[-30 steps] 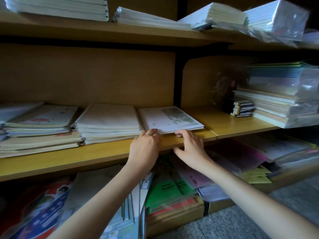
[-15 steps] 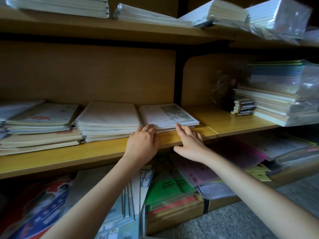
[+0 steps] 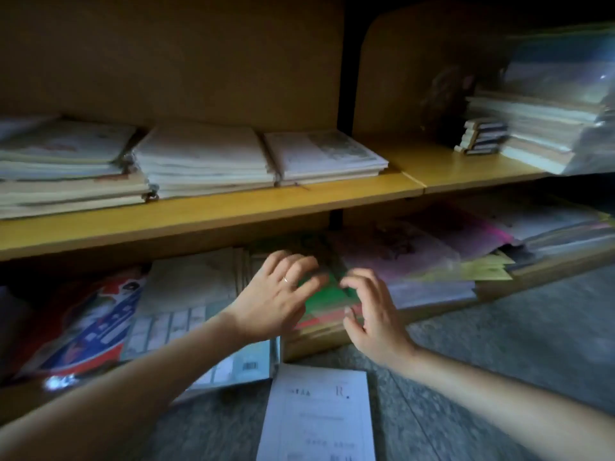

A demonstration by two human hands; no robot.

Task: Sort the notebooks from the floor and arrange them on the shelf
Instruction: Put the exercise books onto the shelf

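Observation:
On the yellow wooden shelf (image 3: 233, 207) lie stacks of pale notebooks: a small stack with a printed cover (image 3: 324, 156), a taller white stack (image 3: 203, 161) beside it, and another at the left (image 3: 63, 161). My left hand (image 3: 279, 297) and my right hand (image 3: 369, 311) hover below the shelf edge, in front of the bottom compartment, fingers loosely spread and holding nothing. A white notebook (image 3: 319, 414) with printed text lies on the grey floor just below my hands.
The bottom compartment holds green and red books (image 3: 324, 299), pink and yellow folders (image 3: 432, 251), a red and blue packet (image 3: 83, 327) and a printed sheet. Wrapped stacks (image 3: 545, 128) and small pads (image 3: 482, 136) sit at the shelf's right. A dark upright (image 3: 346, 61) divides the shelf.
Both hands have left the small notebook stack on the shelf and dropped down in front of the bottom compartment. The view has tilted downward, showing the floor and a white notebook.

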